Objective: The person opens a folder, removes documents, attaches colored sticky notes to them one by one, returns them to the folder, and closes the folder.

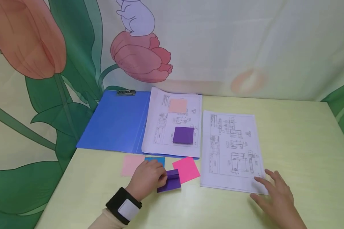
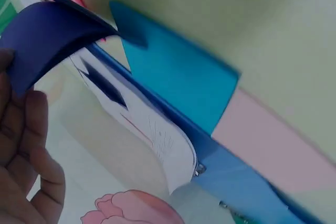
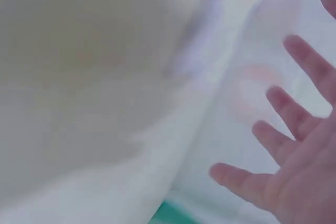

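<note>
My left hand (image 1: 149,176) pinches a purple sticky note (image 1: 172,181) by its left side. In the left wrist view the held purple note (image 2: 52,35) bows upward. Just beside it lie a hot pink sticky note (image 1: 187,170), a blue sticky note (image 1: 157,160) and a pale pink sticky note (image 1: 132,164), the blue one partly behind the hand. My right hand (image 1: 278,197) holds nothing, its fingers spread near the lower right corner of the loose drawing sheets (image 1: 232,152). The right wrist view also shows the right hand (image 3: 299,150) with fingers apart.
An open blue clipboard folder (image 1: 114,121) lies at the back left, with a stack of drawings (image 1: 160,133) on its right side. On that stack sit a peach sticky note (image 1: 178,105) and a purple sticky note (image 1: 183,135). A flower-print curtain (image 1: 218,47) hangs behind the table.
</note>
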{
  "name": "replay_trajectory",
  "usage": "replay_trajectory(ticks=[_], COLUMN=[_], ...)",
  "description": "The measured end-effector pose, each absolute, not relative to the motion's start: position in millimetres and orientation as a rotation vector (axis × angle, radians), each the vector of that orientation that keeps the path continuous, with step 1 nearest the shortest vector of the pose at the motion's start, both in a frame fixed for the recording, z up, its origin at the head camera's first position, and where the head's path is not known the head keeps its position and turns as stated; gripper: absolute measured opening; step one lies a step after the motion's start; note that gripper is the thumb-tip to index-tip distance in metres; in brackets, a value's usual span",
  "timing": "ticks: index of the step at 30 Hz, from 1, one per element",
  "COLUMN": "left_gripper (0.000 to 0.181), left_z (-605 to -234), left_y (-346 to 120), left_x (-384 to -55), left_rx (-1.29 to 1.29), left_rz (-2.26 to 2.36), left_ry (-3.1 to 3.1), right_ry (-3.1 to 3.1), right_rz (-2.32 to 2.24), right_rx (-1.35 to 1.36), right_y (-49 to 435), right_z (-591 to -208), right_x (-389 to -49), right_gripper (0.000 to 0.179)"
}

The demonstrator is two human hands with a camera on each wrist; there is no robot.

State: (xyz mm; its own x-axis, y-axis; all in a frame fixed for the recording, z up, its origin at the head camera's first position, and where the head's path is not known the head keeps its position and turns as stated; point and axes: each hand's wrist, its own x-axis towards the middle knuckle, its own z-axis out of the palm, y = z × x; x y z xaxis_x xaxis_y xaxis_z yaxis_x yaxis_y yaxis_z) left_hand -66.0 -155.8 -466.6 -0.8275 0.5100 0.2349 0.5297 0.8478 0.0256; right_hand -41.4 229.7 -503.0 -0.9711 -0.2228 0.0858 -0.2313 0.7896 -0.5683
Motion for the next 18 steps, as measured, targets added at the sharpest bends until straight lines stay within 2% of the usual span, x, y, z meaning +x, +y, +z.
replay_trajectory(ticks=[3, 6, 12, 15, 18], left_gripper=[0.008, 0.008, 0.01, 0.01, 0.016], left_z=[-471, -473, -479, -480, -477], left_y=[-147, -147, -142, -137, -136], left_x=[-62, -59, -63, -63, -54], left_rx=[-0.746, -0.67, -0.578, -0.59, -0.464], left_rz=[-0.321, -0.681, -1.217, -1.284, -1.272], left_ry=[-2.963, -3.135, -3.247, -3.22, -3.136], right_ry=[-2.845, -2.809, -2.899, -2.943, -2.921], right_rz=[1.053, 1.133, 0.955, 0.869, 0.965], right_rx=[0.51, 0.766, 1.163, 1.229, 1.127], right_y=[197, 146, 67, 52, 52], right_z=[-487, -478, -484, -492, -495], right_x=[-33, -33, -60, -67, -65], right_gripper=[0.046, 0.042, 0.031, 0.021, 0.008])
